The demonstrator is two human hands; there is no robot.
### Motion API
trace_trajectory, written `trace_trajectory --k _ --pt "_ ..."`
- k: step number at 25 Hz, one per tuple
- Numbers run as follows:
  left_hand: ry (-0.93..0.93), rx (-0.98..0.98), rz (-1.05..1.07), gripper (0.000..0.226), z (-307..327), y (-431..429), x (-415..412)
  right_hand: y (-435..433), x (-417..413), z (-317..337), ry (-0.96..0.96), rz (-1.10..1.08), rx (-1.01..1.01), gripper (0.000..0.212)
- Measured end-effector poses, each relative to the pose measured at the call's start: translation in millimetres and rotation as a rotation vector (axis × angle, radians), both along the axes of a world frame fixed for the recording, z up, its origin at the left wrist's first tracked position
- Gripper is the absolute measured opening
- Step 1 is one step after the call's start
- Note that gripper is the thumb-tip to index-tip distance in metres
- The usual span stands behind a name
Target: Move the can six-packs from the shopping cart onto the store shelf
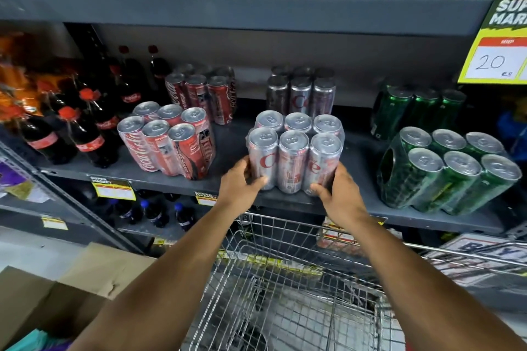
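Head view: left hand (239, 184) and right hand (340, 194) clasp the silver six-pack (293, 151), upright at the grey shelf (370, 208) front edge.

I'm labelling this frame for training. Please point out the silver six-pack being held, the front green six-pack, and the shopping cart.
silver six-pack (293, 162): head view, front of middle can.
front green six-pack (453, 174): head view, top of a front can.
shopping cart (285, 239): head view, front wire wall.

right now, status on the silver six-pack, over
Left hand and right hand clamp the silver six-pack by its sides. Pack upright at the shelf front edge. Another silver pack behind, gap between. Cart looks empty.
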State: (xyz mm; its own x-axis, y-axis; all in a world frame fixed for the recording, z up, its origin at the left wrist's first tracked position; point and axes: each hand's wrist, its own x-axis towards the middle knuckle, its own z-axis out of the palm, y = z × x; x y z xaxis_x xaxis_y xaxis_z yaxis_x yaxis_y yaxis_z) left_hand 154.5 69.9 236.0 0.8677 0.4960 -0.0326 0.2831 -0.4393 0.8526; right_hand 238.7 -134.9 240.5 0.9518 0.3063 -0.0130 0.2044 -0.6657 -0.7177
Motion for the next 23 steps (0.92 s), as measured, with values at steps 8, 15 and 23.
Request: trace_trajectory --k 8,15,23 --pt "-0.005 0.001 0.007 0.056 -2 3 4 -2 -4 3 0.008 0.01 -0.006 0.059" --pt "-0.008 0.048 0.013 0.057 -4 4 4 -5 -2 13 0.027 0.062 -0.035 0.058" --pt "0.004 -0.009 -0.036 0.057 4 -5 -6 -1 -14 19 0.068 -0.007 -0.019 0.056"
